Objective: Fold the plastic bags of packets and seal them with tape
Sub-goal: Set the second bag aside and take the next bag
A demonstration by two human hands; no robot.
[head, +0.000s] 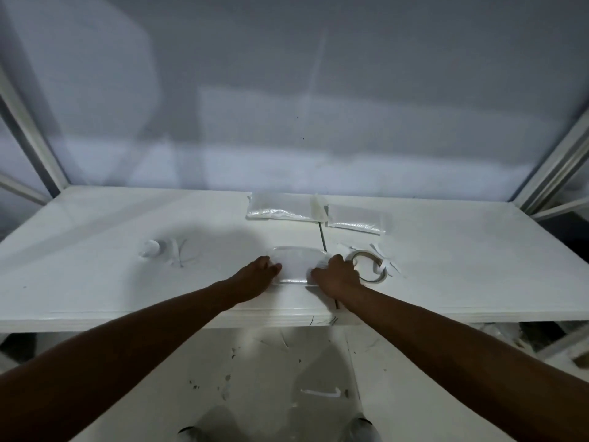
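Betw. both hands' fingertips (276, 267): plastic bag (294, 266), edges touching.

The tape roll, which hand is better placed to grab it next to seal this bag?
Probably the right hand: the tape roll lies just beside it, while the left hand is at the far side of the plastic bag and can hold the fold.
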